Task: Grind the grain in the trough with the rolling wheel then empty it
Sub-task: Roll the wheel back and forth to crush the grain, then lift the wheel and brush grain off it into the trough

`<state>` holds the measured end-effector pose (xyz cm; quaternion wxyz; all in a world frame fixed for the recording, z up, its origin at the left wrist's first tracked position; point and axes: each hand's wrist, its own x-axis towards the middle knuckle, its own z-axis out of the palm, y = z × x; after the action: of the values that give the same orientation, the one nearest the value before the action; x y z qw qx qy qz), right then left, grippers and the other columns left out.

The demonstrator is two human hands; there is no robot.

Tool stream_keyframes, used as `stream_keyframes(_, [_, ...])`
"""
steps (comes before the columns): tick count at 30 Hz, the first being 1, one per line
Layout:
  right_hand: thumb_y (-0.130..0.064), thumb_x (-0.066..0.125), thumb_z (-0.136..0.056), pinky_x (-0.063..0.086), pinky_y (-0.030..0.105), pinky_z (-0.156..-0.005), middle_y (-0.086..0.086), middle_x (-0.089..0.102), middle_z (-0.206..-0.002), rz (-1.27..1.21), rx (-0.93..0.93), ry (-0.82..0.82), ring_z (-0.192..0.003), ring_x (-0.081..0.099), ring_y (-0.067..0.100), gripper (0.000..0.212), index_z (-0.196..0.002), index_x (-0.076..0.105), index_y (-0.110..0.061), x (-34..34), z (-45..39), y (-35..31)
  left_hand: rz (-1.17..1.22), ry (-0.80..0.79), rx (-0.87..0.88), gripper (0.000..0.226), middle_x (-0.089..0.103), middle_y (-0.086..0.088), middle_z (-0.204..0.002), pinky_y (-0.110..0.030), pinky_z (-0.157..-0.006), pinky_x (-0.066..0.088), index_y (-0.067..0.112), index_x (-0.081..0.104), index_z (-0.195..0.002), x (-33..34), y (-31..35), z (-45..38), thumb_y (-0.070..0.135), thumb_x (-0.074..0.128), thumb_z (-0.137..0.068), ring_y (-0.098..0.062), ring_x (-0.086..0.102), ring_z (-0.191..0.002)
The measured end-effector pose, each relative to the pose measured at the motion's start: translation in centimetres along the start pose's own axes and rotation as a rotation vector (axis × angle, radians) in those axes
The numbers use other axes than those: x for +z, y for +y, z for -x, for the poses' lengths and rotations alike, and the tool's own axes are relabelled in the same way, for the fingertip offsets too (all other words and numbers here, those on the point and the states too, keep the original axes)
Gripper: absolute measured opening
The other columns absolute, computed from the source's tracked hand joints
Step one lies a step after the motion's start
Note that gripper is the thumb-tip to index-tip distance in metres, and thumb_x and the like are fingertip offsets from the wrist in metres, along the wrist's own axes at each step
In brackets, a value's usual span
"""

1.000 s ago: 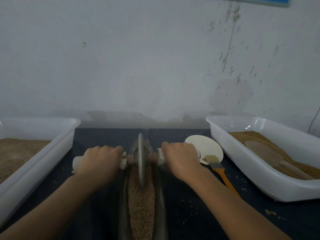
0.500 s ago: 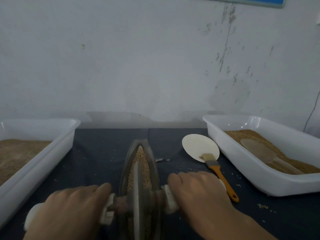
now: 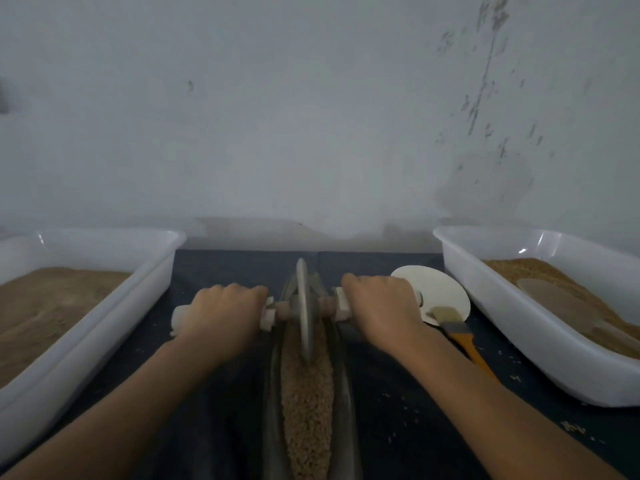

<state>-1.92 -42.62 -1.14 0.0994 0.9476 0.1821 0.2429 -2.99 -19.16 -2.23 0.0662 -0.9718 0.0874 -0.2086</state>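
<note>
Left hand [image 3: 221,315] and right hand [image 3: 381,311] are each closed round an end of the axle, with the wheel [image 3: 304,306] upright between them. The grey wheel stands at the far end of the trough [image 3: 341,393], toward the bench's back edge. Coarse brown grain [image 3: 306,410] fills the trough.

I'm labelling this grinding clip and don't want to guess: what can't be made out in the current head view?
- Near end of the trough: cut off by the bottom edge.
- Axle handles of the rolling wheel: mostly wrapped by the left hand and right hand.
- Brush handle end: hidden behind the right forearm.
- Left tray: cropped by the left edge.
- Scoop in the right tray: blurred and cropped.
</note>
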Motion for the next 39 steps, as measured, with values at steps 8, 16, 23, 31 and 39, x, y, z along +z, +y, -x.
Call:
stream_keyframes(8, [-0.023,0.062,-0.085,0.046,0.032,-0.066,-0.004,0.061,-0.095,-0.04,-0.065,-0.101,-0.084,0.062,0.02,0.022,-0.1,0.046,-0.024,-4.0,6.6,-1.4,0.082,-0.161,0.029,0.024,0.051,0.013,-0.079,-0.029,-0.062,0.034,0.037,0.036,-0.084,-3.4,1.2,6.1,0.043,0.059,-0.083,-0.009,0.051,-0.072])
stream_keyframes(16, [-0.029,0.088,-0.033,0.022,0.021,-0.037,-0.006,0.047,-0.049,-0.085,-0.126,-0.04,-0.039,0.047,0.014,0.062,-0.067,0.036,-0.029,-6.8,11.1,-1.1,0.002,-0.083,0.164,0.046,0.041,0.013,-0.064,-0.027,-0.049,0.022,0.039,0.027,-0.078,-7.5,1.6,11.0,0.045,0.071,-0.064,-0.008,0.048,-0.057])
stream_keyframes(23, [-0.037,0.062,-0.083,0.044,0.035,-0.061,-0.003,0.062,-0.087,-0.057,-0.044,-0.059,-0.077,0.061,0.025,0.025,-0.09,0.041,-0.026,-1.7,3.8,-0.2,-0.041,0.008,-0.016,0.03,0.06,0.007,-0.087,-0.032,-0.059,0.032,0.031,0.03,-0.082,-1.3,1.3,4.2,0.035,0.059,-0.082,-0.019,0.061,-0.079])
stream_keyframes(31, [-0.035,0.065,-0.081,0.024,0.032,-0.053,0.005,0.063,-0.082,-0.029,0.024,0.055,-0.072,0.06,0.032,0.025,-0.09,0.045,-0.022,2.5,-0.7,1.3,-0.042,0.116,0.029,0.03,0.063,-0.005,-0.086,-0.034,-0.06,0.032,0.025,0.036,-0.081,0.6,0.5,-1.1,0.035,0.065,-0.078,-0.033,0.062,-0.08])
stream_keyframes(39, [-0.031,0.065,-0.077,0.027,0.032,-0.053,0.007,0.064,-0.08,0.008,-0.03,0.1,-0.072,0.061,0.034,0.023,-0.087,0.048,-0.019,1.9,-0.8,1.2,-0.02,0.107,-0.022,0.032,0.062,-0.003,-0.085,-0.035,-0.058,0.031,0.023,0.036,-0.083,0.6,0.8,0.1,0.034,0.065,-0.082,-0.029,0.059,-0.075])
